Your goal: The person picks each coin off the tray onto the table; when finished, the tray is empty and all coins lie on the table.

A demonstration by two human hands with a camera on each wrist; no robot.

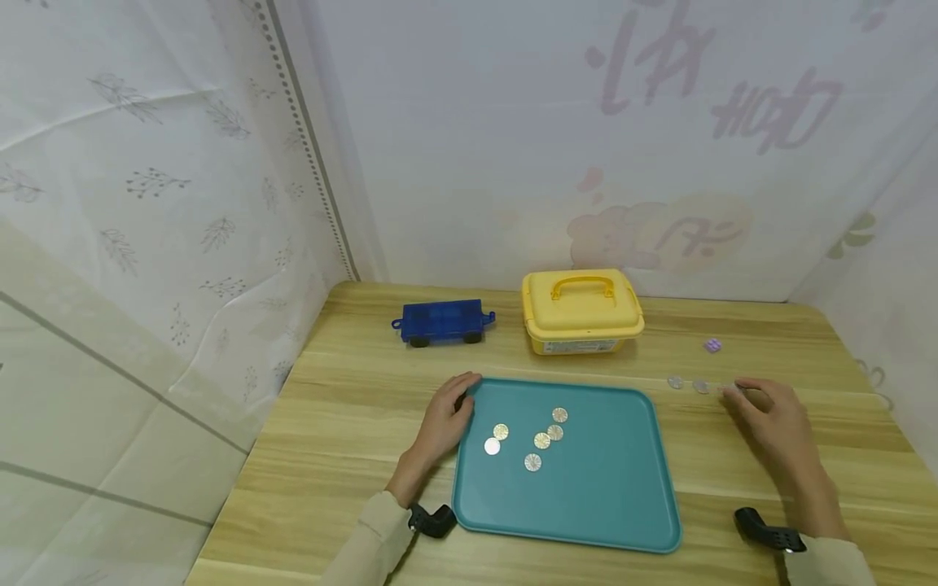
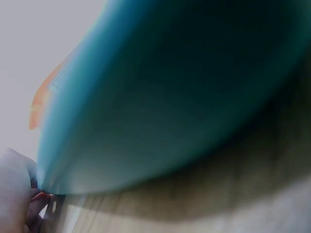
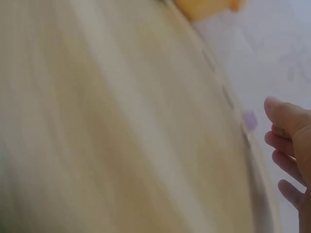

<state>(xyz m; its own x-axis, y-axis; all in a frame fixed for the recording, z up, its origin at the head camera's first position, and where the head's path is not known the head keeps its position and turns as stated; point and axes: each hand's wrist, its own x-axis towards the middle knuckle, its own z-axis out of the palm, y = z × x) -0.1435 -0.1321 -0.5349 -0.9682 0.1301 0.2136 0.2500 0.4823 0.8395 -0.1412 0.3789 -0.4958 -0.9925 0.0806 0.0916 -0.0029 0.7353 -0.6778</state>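
At the upper left corner of the teal tray (image 1: 601, 488), my left hand (image 1: 442, 419) grips the rim, the thumb along its left side and the fingers by the far edge. Several round, ridged coins, silver and gold, lie in the tray, among them a silver coin (image 1: 532, 462). To the right of the tray, my right hand (image 1: 773, 419) is at a coin (image 1: 730, 390) on the table, its thumb and fingers loosely bent and apart in the right wrist view. Two other coins, one on the left (image 1: 675, 382) and one nearer (image 1: 700, 387), form a row with it.
A yellow lidded box (image 1: 584, 309) with a handle stands behind the tray. Left of it is a blue toy wagon base (image 1: 443, 321). A small purple block (image 1: 712, 345) lies beyond the coin row. Patterned cloth (image 1: 476, 146) hangs behind the wooden table (image 1: 322, 456).
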